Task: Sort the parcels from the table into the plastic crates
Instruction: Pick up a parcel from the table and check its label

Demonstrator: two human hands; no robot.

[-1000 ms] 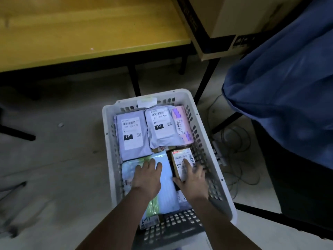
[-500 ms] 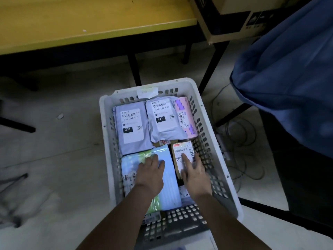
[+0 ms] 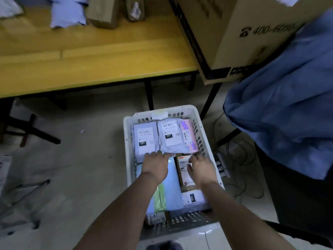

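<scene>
Both our hands are down in the white crate [image 3: 128, 160], lower middle of the frame, shuffling parcels into place. Our left hand [image 3: 156, 166] lies knuckles-up on the pale blue-and-green mailer [image 3: 170, 193], fingertips at the near edge of the two grey mailers. Fingers look only loosely bent, holding nothing as far as we can see. Our right hand [image 3: 201, 168] sits on the small brown box [image 3: 184, 171], thumb on its label side, fingers curled over the far-right edge, so it looks like we're gripping it, though blur makes that a bit iffy.

The box runs lengthways top to bottom in the frame, same as the crate, and the right hand is clearly the nearer one. It sits tight between the blue-green mailer and the crate's right wall, so any nudge probably goes along that long axis.

Readable stuff: "231" on the left grey mailer [image 3: 146, 139], the middle grey mailer [image 3: 170, 135] and the white packet [image 3: 193, 197] below the box. "241" is handwritten on a parcel [image 3: 156, 218] at the near end. The pink packet [image 3: 188, 134] has print too blurry to read. The big carton [image 3: 243, 33] at upper right shows "400-60…". More parcels [image 3: 67, 13] wait on the yellow table [image 3: 90, 56] at the top.
</scene>
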